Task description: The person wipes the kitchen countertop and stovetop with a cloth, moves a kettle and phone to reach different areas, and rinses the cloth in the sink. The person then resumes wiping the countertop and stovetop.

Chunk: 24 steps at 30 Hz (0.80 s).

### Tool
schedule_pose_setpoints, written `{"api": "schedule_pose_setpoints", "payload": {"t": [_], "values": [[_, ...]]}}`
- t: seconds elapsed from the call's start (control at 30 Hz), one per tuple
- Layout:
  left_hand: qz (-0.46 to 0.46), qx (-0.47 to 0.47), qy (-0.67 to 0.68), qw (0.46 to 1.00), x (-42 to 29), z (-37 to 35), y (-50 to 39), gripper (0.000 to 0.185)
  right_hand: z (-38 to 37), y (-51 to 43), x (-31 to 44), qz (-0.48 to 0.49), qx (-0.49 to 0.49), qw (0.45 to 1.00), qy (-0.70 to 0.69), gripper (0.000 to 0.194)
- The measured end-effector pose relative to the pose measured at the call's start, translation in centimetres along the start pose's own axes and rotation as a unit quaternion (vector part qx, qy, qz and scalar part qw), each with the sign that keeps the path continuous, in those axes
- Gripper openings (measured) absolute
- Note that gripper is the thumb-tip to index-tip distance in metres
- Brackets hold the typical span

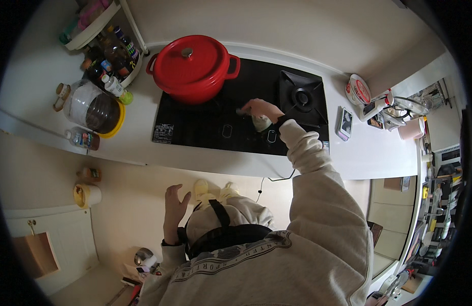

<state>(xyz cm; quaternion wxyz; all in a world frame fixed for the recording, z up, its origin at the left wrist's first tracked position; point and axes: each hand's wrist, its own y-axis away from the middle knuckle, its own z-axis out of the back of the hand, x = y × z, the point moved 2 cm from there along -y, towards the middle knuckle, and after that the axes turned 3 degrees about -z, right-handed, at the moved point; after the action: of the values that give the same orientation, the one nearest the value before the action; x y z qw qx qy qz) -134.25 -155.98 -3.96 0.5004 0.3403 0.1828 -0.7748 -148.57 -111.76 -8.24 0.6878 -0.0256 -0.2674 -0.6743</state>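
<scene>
My right hand [262, 108] is over the middle of a black glass cooktop [197, 132], fingers bent down onto it. A pale, crumpled cloth [261, 123] shows under the palm, and a whitish bit of it sticks out at the fingertips; its full outline is hidden. Left of that hand, a red enamelled pot [197, 90] with its lid [194, 57] on stands on the cooktop's left part. To the right is a black burner with a pan support [301, 97]. My left hand [175, 206] hangs below the counter's front edge, fingers apart, holding nothing.
Left of the cooktop, a large plastic jar with a yellow rim [102, 111] and several bottles [117, 90] crowd the counter beside a corner rack [94, 32]. On the right are a phone [345, 123], a bowl [357, 91] and a pink cup [411, 128]. A cable [283, 179] hangs at the front edge.
</scene>
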Motion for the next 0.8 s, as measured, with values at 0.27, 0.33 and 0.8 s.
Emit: {"api": "schedule_pose_setpoints", "payload": {"t": [0.27, 0.33, 0.8], "values": [[-0.067, 0.043, -0.015, 0.997, -0.8, 1.2, -3.0, 0.042, -4.4, 0.0, 0.7, -0.198, -0.180, 0.963, -0.019, 0.046], [-0.073, 0.057, -0.013, 0.996, -0.7, 1.3, -3.5, 0.042, -5.4, 1.3, 1.5, -0.210, -0.165, 0.964, -0.009, 0.047], [-0.165, 0.127, -0.014, 0.978, -0.2, 2.2, -6.3, 0.037, -12.3, 11.6, 9.3, -0.206, -0.130, 0.964, 0.105, 0.051]]}}
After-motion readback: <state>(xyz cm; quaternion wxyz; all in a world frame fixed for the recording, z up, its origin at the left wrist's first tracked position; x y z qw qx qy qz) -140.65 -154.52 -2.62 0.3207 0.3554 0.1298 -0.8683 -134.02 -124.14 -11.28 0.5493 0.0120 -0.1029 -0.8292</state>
